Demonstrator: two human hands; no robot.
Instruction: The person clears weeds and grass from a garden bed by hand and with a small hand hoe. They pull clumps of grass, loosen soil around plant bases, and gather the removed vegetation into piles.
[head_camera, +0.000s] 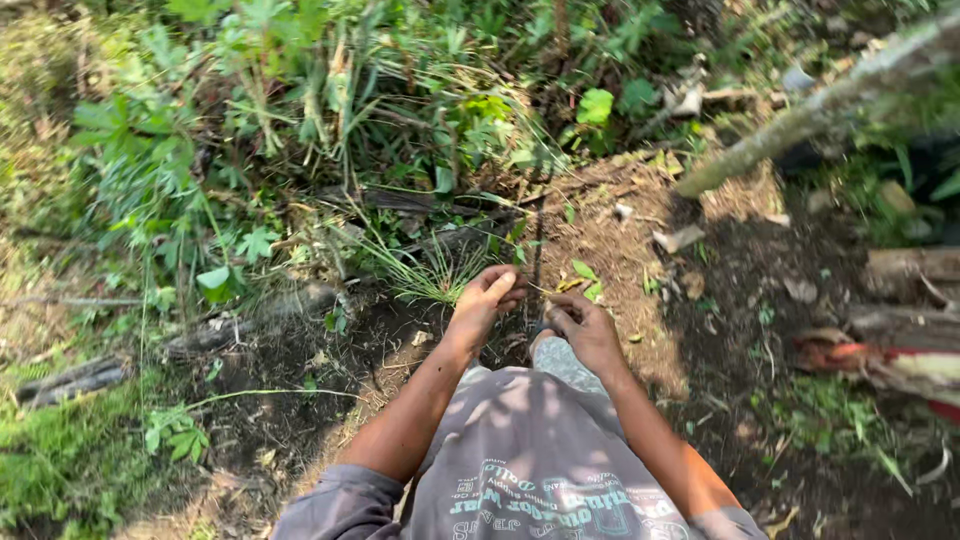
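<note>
Grass tuft (425, 265) at left on bare soil (300, 385), near the hands; left hand (485, 300) has its fingers curled shut on a thin stem (540, 288); stem spans the short gap to right hand (585, 330), whose fingers pinch its other end; stem judged light, limp, easily snapped, best held near the ends; log (830, 100) far right.

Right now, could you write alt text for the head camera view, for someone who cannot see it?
Seen from above, a person's left hand and right hand meet over bare soil, pinching a thin yellowish strip between them. Green weeds crowd the ground beyond, a pale slanting trunk crosses the upper right, and the person's grey shirt fills the bottom.
</note>
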